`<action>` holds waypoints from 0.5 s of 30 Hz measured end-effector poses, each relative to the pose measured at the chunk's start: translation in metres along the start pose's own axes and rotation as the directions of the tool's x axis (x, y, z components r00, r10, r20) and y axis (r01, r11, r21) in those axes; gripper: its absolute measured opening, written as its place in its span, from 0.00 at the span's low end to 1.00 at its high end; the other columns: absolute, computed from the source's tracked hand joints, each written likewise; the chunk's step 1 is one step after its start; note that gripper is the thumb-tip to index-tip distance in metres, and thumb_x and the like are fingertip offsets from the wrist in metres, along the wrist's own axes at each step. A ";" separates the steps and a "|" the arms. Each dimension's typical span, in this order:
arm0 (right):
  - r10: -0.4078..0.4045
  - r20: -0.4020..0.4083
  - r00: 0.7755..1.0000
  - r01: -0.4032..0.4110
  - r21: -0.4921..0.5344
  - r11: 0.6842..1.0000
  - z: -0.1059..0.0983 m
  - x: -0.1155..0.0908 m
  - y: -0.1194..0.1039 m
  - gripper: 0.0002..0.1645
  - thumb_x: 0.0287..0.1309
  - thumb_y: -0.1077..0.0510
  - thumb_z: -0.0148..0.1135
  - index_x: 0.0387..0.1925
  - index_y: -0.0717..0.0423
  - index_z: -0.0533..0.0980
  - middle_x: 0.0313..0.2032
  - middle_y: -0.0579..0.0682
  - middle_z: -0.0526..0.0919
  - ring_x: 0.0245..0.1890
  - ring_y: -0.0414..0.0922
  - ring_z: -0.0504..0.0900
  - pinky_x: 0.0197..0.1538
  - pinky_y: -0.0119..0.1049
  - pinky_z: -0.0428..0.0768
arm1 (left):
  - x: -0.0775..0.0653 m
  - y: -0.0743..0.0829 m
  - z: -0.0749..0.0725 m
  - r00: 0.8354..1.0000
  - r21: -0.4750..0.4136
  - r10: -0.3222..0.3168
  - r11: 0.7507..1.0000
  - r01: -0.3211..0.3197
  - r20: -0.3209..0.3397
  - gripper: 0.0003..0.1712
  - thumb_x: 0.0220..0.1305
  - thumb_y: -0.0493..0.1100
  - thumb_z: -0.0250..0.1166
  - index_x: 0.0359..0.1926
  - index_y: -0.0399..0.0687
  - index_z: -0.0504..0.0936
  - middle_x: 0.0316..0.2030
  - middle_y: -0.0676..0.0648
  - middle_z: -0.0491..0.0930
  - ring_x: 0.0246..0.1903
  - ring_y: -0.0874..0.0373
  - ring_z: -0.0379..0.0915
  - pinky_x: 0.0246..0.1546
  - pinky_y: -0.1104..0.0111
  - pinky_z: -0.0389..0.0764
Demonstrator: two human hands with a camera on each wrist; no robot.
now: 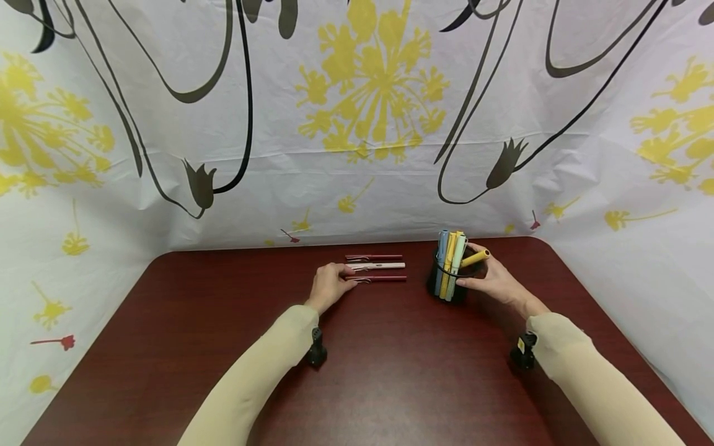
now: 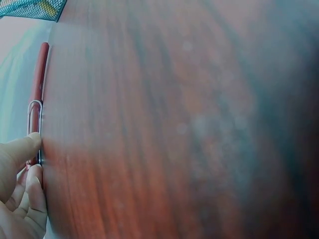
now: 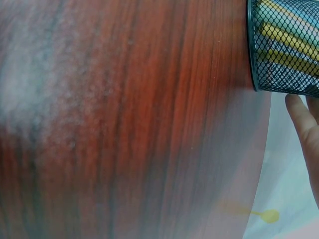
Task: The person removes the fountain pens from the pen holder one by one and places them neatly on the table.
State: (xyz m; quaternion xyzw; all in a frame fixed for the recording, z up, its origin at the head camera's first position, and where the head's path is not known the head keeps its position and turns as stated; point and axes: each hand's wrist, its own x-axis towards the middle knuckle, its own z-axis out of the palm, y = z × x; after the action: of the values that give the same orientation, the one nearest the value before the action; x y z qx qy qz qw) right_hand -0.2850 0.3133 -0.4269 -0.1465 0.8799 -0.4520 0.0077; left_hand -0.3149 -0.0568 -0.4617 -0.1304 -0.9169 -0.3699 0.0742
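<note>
Three pens lie side by side on the table: a dark red pen [image 1: 375, 257] at the back, a white pen [image 1: 385, 266] in the middle, and a dark red pen [image 1: 385, 279] in front. My left hand [image 1: 329, 286] is at their left ends. In the left wrist view, its thumb and fingers pinch the clip end of a red pen [image 2: 39, 74]. My right hand [image 1: 499, 285] holds a black mesh pen cup [image 3: 284, 59] from its right side, thumb in front, the other fingers mostly hidden. Blue, yellow and pale green markers [image 1: 450, 263] stand in it; one yellow marker [image 1: 475, 257] leans right.
The dark red-brown table [image 1: 390, 371] has rounded back corners. A white curtain [image 1: 268, 186] with yellow and grey flower prints hangs close behind its back edge and along both sides. The cup stands near the back edge, right of the pens.
</note>
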 end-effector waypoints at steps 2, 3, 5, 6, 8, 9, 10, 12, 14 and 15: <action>0.003 0.001 1.000 -0.003 -0.002 1.000 0.000 0.000 -0.001 0.51 0.55 0.59 0.66 0.71 0.60 0.46 0.66 0.64 0.57 0.57 0.54 0.66 0.45 0.24 0.73 | 0.000 0.000 0.000 1.000 -0.005 -0.002 1.000 0.002 0.001 0.11 0.53 0.42 0.72 0.39 0.48 0.86 0.38 0.48 0.84 0.29 0.59 0.81 0.33 0.66 0.81; 0.005 0.000 1.000 -0.005 0.000 1.000 0.000 0.000 -0.002 0.51 0.55 0.58 0.66 0.71 0.60 0.46 0.65 0.64 0.57 0.56 0.54 0.67 0.45 0.24 0.73 | 0.000 0.000 0.000 1.000 -0.006 -0.002 1.000 0.002 0.000 0.11 0.53 0.42 0.72 0.39 0.48 0.86 0.38 0.48 0.84 0.29 0.59 0.81 0.33 0.66 0.81; 0.005 0.002 1.000 -0.005 0.000 1.000 0.000 -0.001 -0.002 0.51 0.55 0.58 0.66 0.72 0.59 0.46 0.65 0.64 0.58 0.56 0.53 0.68 0.45 0.23 0.73 | 0.000 0.000 0.000 1.000 -0.009 0.000 1.000 0.000 0.001 0.12 0.53 0.42 0.72 0.40 0.47 0.86 0.38 0.47 0.84 0.28 0.59 0.80 0.32 0.66 0.81; 0.002 0.003 1.000 -0.002 0.001 1.000 0.000 -0.001 -0.003 0.51 0.55 0.59 0.66 0.72 0.59 0.46 0.65 0.64 0.58 0.55 0.53 0.68 0.45 0.24 0.73 | 0.000 0.000 0.000 1.000 -0.009 -0.002 1.000 0.002 0.002 0.12 0.53 0.42 0.72 0.40 0.47 0.86 0.38 0.47 0.84 0.28 0.60 0.80 0.32 0.66 0.81; -0.002 0.002 1.000 0.002 0.003 1.000 0.000 -0.001 -0.003 0.51 0.55 0.59 0.66 0.72 0.59 0.46 0.65 0.64 0.58 0.55 0.51 0.69 0.44 0.23 0.73 | 0.000 0.001 -0.001 1.000 -0.009 -0.008 1.000 0.008 0.005 0.12 0.53 0.43 0.72 0.40 0.47 0.86 0.39 0.47 0.83 0.28 0.60 0.80 0.32 0.67 0.80; -0.006 0.003 1.000 0.006 0.003 1.000 0.000 -0.001 -0.003 0.51 0.55 0.60 0.66 0.72 0.59 0.46 0.65 0.64 0.58 0.54 0.50 0.70 0.44 0.23 0.74 | -0.001 0.001 -0.001 1.000 -0.010 -0.007 1.000 0.007 0.005 0.13 0.53 0.43 0.72 0.41 0.47 0.86 0.39 0.47 0.83 0.28 0.60 0.80 0.32 0.67 0.80; -0.009 0.004 1.000 0.009 0.003 1.000 -0.001 -0.001 -0.002 0.51 0.55 0.60 0.66 0.72 0.59 0.46 0.65 0.65 0.58 0.53 0.49 0.70 0.44 0.23 0.74 | -0.001 0.001 -0.001 1.000 -0.010 -0.009 1.000 0.009 0.005 0.13 0.52 0.43 0.72 0.41 0.47 0.86 0.39 0.47 0.82 0.28 0.60 0.80 0.32 0.67 0.80; -0.014 0.007 1.000 0.013 0.003 1.000 -0.001 -0.001 -0.001 0.51 0.55 0.61 0.66 0.72 0.60 0.46 0.65 0.65 0.58 0.50 0.46 0.72 0.44 0.24 0.75 | -0.002 0.002 -0.002 1.000 -0.013 -0.014 1.000 0.014 0.003 0.14 0.52 0.44 0.73 0.41 0.47 0.85 0.39 0.46 0.81 0.29 0.59 0.80 0.33 0.67 0.80; -0.010 0.007 1.000 0.010 0.003 1.000 -0.001 -0.001 -0.001 0.51 0.55 0.61 0.66 0.72 0.60 0.45 0.65 0.65 0.57 0.49 0.43 0.72 0.43 0.24 0.75 | -0.003 0.003 -0.003 1.000 -0.021 -0.011 1.000 0.011 0.000 0.15 0.52 0.44 0.73 0.41 0.46 0.85 0.40 0.45 0.80 0.29 0.59 0.80 0.33 0.66 0.80; -0.009 0.007 1.000 0.009 0.004 1.000 -0.001 -0.001 -0.002 0.51 0.55 0.61 0.66 0.72 0.59 0.45 0.65 0.65 0.57 0.49 0.44 0.72 0.43 0.24 0.75 | -0.003 0.003 -0.003 1.000 -0.025 -0.009 1.000 0.009 -0.003 0.15 0.51 0.44 0.73 0.42 0.46 0.85 0.40 0.45 0.80 0.29 0.59 0.80 0.33 0.66 0.80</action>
State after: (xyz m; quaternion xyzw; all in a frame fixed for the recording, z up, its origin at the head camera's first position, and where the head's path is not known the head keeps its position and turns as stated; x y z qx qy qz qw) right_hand -0.2838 0.3137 -0.4250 -0.1518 0.8782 -0.4534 0.0090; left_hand -0.3109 -0.0572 -0.4577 -0.1267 -0.9126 -0.3819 0.0722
